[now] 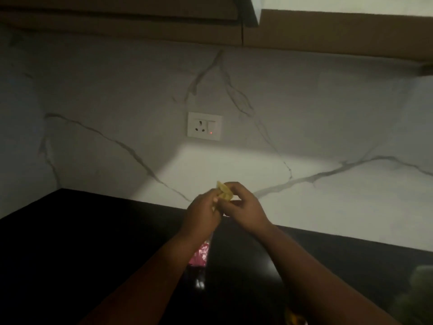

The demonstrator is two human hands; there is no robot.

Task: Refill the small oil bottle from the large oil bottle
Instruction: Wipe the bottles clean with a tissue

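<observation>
place: home kitchen | cues: black countertop [93, 231], marble-look backsplash [304, 127], wall socket [204, 126], overhead cabinets [328, 31]

Both hands [225, 205] hide most of a blurred yellow thing [224, 193]; at five o'clock, a greenish blur [419, 292] is edge-cut.

I see a black countertop [89, 231] running from nine o'clock across to four o'clock, meeting a white veined wall at its back edge. On it, near six o'clock, stands something with a pink label [199, 254], mostly hidden and too dark to identify. At five o'clock a blurred greenish thing [419, 292] sits by the edge.
</observation>
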